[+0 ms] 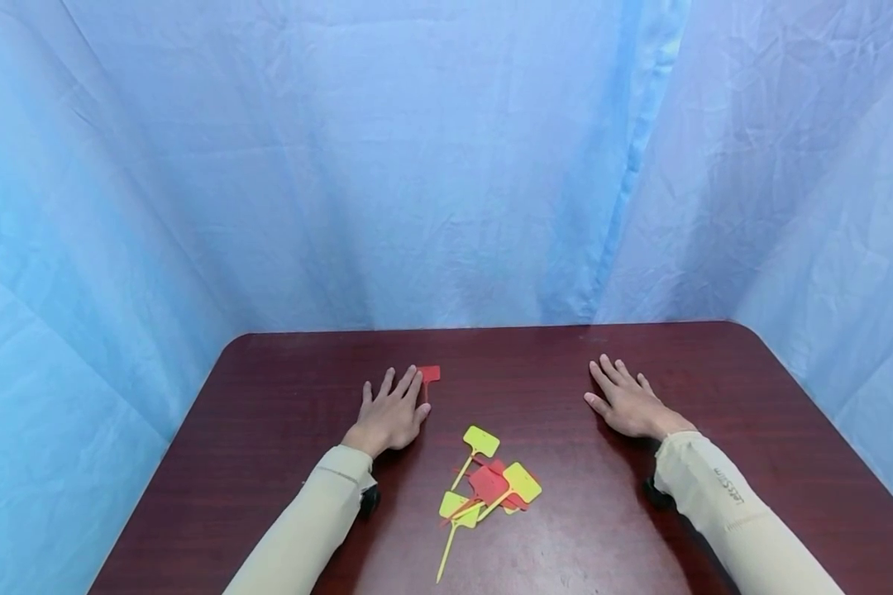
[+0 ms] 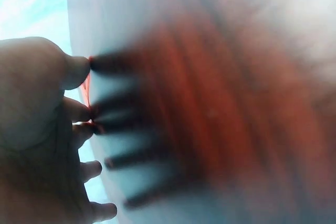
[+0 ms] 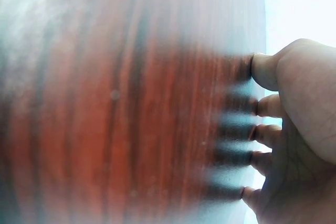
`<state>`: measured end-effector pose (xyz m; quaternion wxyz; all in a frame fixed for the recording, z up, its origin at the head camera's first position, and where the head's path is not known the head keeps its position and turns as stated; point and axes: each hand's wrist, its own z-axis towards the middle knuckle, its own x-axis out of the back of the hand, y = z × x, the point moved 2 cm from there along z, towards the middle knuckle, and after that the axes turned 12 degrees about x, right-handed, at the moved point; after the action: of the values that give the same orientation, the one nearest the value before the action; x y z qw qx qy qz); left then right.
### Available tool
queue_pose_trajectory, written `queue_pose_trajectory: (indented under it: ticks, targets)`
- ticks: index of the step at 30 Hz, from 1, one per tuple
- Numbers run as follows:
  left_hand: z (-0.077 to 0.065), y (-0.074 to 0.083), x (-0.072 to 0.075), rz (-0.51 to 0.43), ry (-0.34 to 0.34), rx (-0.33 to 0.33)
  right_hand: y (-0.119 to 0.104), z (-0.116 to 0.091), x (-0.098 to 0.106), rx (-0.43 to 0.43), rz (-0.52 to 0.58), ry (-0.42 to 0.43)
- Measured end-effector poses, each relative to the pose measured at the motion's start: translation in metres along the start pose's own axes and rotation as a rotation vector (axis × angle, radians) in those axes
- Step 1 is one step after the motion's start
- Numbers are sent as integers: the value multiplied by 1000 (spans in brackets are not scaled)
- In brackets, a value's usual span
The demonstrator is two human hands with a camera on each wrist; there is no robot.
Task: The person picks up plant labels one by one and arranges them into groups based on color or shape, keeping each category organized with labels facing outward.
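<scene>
My left hand lies palm down with fingers spread towards the far left part of the table. Beside its index finger and thumb is a red plant label, flat on the wood. In the left wrist view the label's thin red edge shows by the thumb and fingertips, which touch or nearly touch it. My right hand rests palm down at the right, fingers spread, holding nothing. Between the arms lies a loose pile with yellow plant labels and red plant labels, overlapping, some partly hidden.
The dark reddish-brown table has rounded far corners. Light blue cloth hangs behind it and along both sides. One yellow label points its stem towards the near edge. Black wrist bands show under both cream sleeves.
</scene>
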<state>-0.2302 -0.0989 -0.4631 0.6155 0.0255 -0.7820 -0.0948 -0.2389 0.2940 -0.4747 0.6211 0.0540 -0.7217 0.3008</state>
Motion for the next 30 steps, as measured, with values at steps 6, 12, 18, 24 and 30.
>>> queue_pose_trajectory:
  ticks: [6,12,18,24,30]
  targets:
    - [16,1,5,-10,-36,25,0,-1,-1,2,-2,7]
    - [28,1,5,12,-15,46,-3,0,-1,5,4,12]
    - [32,1,6,11,5,51,-3,-1,-1,14,-3,21]
    - [34,1,7,-1,21,58,-1,-3,-2,41,18,59]
    - [36,1,7,-21,18,61,-1,-2,-1,21,12,31]
